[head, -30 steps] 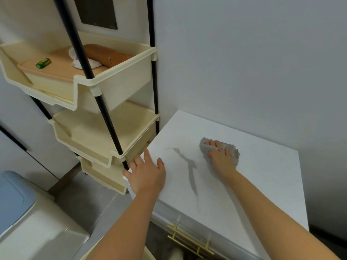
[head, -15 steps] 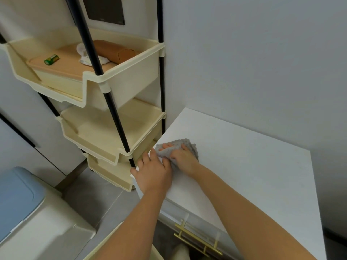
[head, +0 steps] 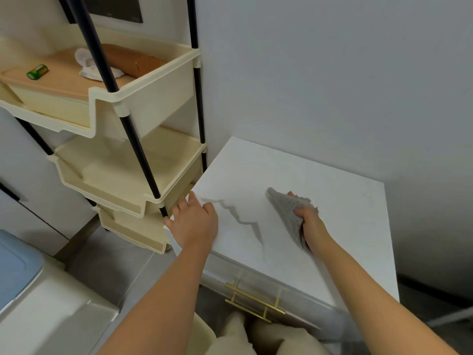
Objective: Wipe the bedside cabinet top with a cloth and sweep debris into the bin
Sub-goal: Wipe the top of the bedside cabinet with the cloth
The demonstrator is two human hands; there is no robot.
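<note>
Item: grey cloth [head: 288,213], bunched in my clenched right hand [head: 311,222], lifted mid-top. Left hand [head: 194,222]: grip released, flat on bedside cabinet top [head: 332,201] edge, apparently bracing. Wiping underway, I judge.

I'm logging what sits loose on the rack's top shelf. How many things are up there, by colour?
Green: 1, the small battery
White: 1, the crumpled tissue
Brown: 1, the long roll-shaped case
Total: 3, all lying on the tan lid.
</note>
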